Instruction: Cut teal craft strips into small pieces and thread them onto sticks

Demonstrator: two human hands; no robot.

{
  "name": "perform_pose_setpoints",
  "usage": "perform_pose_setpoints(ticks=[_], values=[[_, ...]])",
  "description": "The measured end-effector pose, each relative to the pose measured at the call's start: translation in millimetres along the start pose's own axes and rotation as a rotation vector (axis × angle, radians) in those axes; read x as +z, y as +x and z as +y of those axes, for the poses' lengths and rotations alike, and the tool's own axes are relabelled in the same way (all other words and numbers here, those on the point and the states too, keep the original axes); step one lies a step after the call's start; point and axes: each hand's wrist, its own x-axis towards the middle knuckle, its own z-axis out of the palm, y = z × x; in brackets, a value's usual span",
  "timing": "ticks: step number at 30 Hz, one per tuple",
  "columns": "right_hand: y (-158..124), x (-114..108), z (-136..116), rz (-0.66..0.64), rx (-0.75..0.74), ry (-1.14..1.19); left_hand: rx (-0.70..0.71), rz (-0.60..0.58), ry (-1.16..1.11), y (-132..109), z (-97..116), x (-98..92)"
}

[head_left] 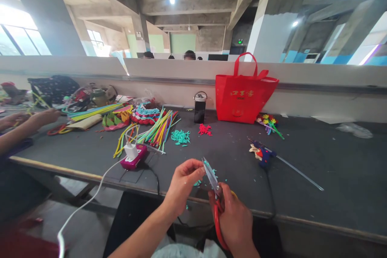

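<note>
My right hand [234, 217] is wrapped round the red handles of a pair of scissors [211, 175], whose blades point up and away from me. Just left of the blade tips, the fingers of my left hand [187, 179] are pinched together on a small teal piece [206, 163], mostly hidden by fingertips and blades. Teal clippings [198, 183] lie on the table below my hands. Farther back are a pile of short teal pieces [180, 137] and a smaller pile of red pieces [205, 130].
On the dark table [302, 145] are a red bag [244, 98], a cup with a black front [200, 109], and a glue gun [263, 155] with a clear stick. Left are colourful pipe cleaners [159, 129] and a magenta power strip [134, 159]. A co-worker's arm [33, 125] reaches in.
</note>
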Motion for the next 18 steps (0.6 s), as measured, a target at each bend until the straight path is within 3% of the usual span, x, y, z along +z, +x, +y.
perform_pose_setpoints(ticks=[18], values=[[-1.6,-4.7,0.4,0.043,-0.039,-0.037,0.005,0.037,0.008,-3.6,-2.9,-1.4]])
